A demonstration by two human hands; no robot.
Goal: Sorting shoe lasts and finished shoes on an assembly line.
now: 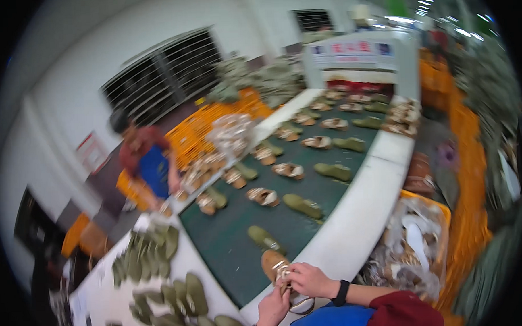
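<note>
At the near end of the green conveyor belt [218,262], a tan shoe [271,260] with a pale, laced-looking upper is between my hands. My left hand [273,308] grips its near end, fingers closed. From the right, my right hand [309,280] pinches the upper near the opening; the fingertips partly overlap there. Just beyond the shoe lies an olive-green foot-shaped piece [265,239] on the belt. Below my hands a white rounded piece [303,304] shows in part. Blur hides the fine detail of the upper.
Tan shoes [262,196] and olive pieces [301,206] run in rows toward a white machine [355,56]. More olive pieces [146,256] cover the white table at left. A co-worker [143,158] handles shoes across the belt. An orange crate [444,214] stands at my right.
</note>
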